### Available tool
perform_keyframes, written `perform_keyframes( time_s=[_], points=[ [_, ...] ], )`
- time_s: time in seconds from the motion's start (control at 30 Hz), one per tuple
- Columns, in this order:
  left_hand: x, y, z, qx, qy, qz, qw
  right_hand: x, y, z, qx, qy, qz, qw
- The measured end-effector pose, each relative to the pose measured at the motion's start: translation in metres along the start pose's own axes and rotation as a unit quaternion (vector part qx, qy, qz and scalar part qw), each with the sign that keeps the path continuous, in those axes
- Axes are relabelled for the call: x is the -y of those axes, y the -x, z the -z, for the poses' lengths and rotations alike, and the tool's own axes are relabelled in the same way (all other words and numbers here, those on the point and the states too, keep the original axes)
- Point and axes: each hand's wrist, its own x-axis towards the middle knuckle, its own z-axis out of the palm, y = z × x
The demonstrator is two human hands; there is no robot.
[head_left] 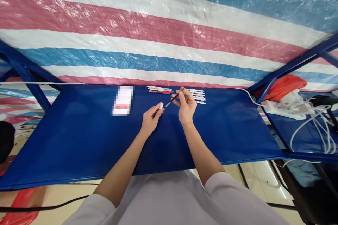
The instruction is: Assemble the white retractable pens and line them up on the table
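Observation:
My left hand [151, 117] pinches a small white pen part [161, 105], which looks like a short barrel or cap piece, between thumb and fingertips. In my right hand [186, 107] is a slim dark pen refill [174, 98], slanting down to the left, its paler lower end close to the white piece but apart from it. Several white pens [198, 95] lie in a row just beyond my right hand and are partly hidden by it. To their left lies another small group of white pens [160, 88], with a red pen [160, 92] alongside.
A blurred-out white item with a red band [121, 101] lies left on the blue tabletop [224, 133]. A striped plastic sheet [158, 38] rises behind it. Blue frame bars [293, 59] flank the table. At right are a white power strip [287, 109], cables [324, 126] and a red bag [285, 88].

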Motion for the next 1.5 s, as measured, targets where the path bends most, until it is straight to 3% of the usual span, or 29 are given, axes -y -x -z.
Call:
perform_keyframes(
  time_s=[0.3, 0.77, 1.3, 1.5],
  points=[
    [-0.003, -0.005, 0.0, 0.024, 0.042, 0.044, 0.998, 0.004, -0.014, -0.008, 0.023, 0.007, -0.017, 1.0],
    [-0.01, -0.005, 0.004, 0.057, 0.025, 0.06, 0.996, -0.007, -0.01, -0.002, 0.167, 0.045, -0.073, 0.982],
    [-0.006, -0.005, 0.003, 0.059, 0.03, 0.069, 0.995, -0.014, 0.002, 0.0, 0.147, 0.032, -0.088, 0.985],
    [-0.009, -0.002, 0.001, 0.054, 0.039, 0.07, 0.995, -0.014, 0.004, 0.001, 0.162, 0.055, -0.058, 0.984]
  ],
)
